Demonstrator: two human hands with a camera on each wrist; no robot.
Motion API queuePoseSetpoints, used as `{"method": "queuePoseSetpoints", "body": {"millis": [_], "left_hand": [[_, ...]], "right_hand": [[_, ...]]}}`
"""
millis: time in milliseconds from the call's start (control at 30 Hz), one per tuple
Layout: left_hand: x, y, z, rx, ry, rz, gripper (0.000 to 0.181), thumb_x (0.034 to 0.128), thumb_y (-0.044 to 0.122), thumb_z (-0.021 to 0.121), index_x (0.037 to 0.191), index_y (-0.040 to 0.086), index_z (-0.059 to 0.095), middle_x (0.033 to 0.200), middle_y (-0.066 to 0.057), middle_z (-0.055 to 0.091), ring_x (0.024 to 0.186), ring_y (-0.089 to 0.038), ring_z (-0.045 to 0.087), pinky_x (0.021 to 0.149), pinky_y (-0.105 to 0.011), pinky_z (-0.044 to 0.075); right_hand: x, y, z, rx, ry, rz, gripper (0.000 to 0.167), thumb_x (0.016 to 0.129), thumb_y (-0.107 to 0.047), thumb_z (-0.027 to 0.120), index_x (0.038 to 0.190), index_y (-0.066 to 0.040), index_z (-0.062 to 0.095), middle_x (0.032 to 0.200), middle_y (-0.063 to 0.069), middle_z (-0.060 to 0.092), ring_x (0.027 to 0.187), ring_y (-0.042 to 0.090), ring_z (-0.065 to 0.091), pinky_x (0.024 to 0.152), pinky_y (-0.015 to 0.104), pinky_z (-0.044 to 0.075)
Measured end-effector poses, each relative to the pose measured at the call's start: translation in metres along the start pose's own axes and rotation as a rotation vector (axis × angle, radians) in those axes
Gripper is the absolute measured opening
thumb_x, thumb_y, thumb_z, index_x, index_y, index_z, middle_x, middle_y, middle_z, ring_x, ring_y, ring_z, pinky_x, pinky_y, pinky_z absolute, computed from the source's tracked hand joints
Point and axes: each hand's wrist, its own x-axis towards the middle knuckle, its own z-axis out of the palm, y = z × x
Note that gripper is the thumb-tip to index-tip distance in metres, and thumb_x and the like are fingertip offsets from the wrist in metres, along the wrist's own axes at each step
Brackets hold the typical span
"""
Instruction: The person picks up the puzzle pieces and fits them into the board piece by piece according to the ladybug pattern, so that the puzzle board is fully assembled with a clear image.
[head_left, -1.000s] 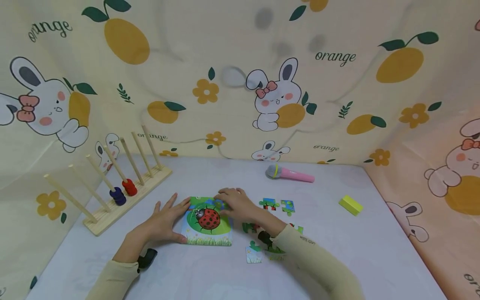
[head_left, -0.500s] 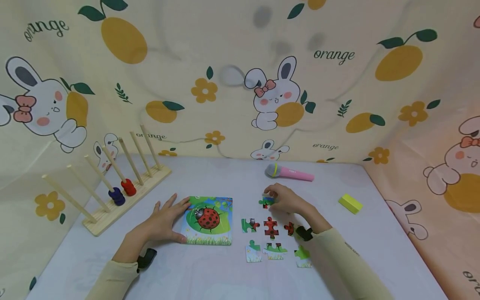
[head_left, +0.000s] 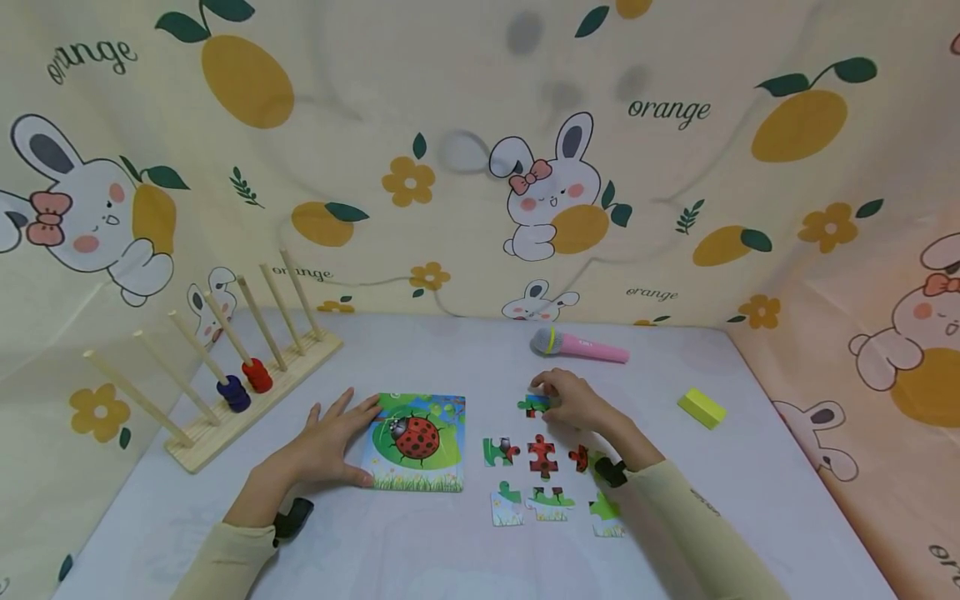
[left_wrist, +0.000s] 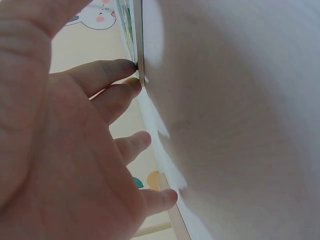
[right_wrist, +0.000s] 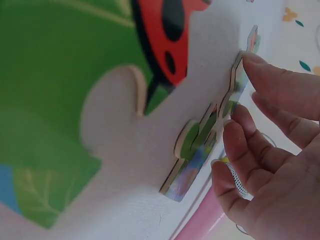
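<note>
Green-red puzzle piece (head_left: 532,402) sits pinched in right fingers (right_wrist: 240,145), ladybug board (head_left: 416,442) to their left, touched by outspread left fingers (left_wrist: 107,75).

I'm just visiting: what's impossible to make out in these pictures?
Part of one puzzle piece: head view, hidden by the right hand.
Picture on the ladybug board: left wrist view, nearly edge-on, cut off at the top.
Full shape of the nearest piece: right wrist view, cut off at the left and top.
Lettering on the microphone: head view, too small.
</note>
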Motion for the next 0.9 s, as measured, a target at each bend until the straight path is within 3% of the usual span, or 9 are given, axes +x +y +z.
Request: {"method": "queuePoseSetpoints", "body": {"millis": [167, 467, 633, 800, 900], "left_hand": [[-0.001, 0.001, -0.001, -0.001, 0.006, -0.003, 0.111, 0.0625, 0.055, 0.089, 0.150, 0.005, 0.043, 0.161, -0.012, 0.030, 0.148, -0.050, 0.009, 0.103, -0.083, 0.003], [-0.001, 0.003, -0.002, 0.005, 0.008, -0.003, 0.112, 0.0617, 0.056, 0.089, 0.150, 0.005, 0.043, 0.161, -0.012, 0.031, 0.147, -0.050, 0.010, 0.102, -0.083, 0.003], [0.000, 0.003, -0.002, -0.007, 0.001, 0.003, 0.113, 0.0603, 0.055, 0.089, 0.150, 0.004, 0.043, 0.160, -0.013, 0.031, 0.147, -0.050, 0.009, 0.101, -0.084, 0.003], [-0.001, 0.004, -0.003, -0.005, 0.001, 0.003, 0.112, 0.0611, 0.054, 0.090, 0.150, 0.004, 0.043, 0.160, -0.013, 0.031, 0.147, -0.051, 0.009, 0.101, -0.084, 0.003], [-0.001, 0.004, -0.003, -0.005, 0.003, 0.005, 0.111, 0.0614, 0.053, 0.090, 0.150, 0.004, 0.043, 0.160, -0.014, 0.031, 0.147, -0.051, 0.010, 0.101, -0.084, 0.003]], "right_hand": [[0.000, -0.002, 0.002, -0.028, 0.006, -0.003, 0.046, 0.079, 0.000, 0.081, 0.121, -0.005, 0.063, 0.104, 0.008, 0.058, 0.096, 0.025, 0.052, 0.092, 0.052, 0.044], [-0.001, 0.000, 0.001, -0.023, 0.027, -0.026, 0.035, 0.078, -0.001, 0.083, 0.109, -0.004, 0.067, 0.096, 0.007, 0.054, 0.089, 0.023, 0.048, 0.081, 0.041, 0.044], [-0.002, 0.000, -0.002, 0.044, 0.025, -0.032, 0.034, 0.079, 0.001, 0.082, 0.107, -0.003, 0.063, 0.095, 0.008, 0.058, 0.087, 0.021, 0.051, 0.080, 0.040, 0.046], [0.002, -0.002, -0.003, 0.136, 0.037, -0.041, 0.022, 0.086, 0.002, 0.075, 0.103, -0.006, 0.064, 0.088, 0.004, 0.060, 0.079, 0.019, 0.051, 0.069, 0.033, 0.047], [0.009, -0.008, -0.002, 0.180, 0.050, -0.086, 0.016, 0.089, 0.001, 0.071, 0.102, -0.006, 0.065, 0.085, 0.002, 0.061, 0.076, 0.018, 0.052, 0.065, 0.031, 0.046]]}}
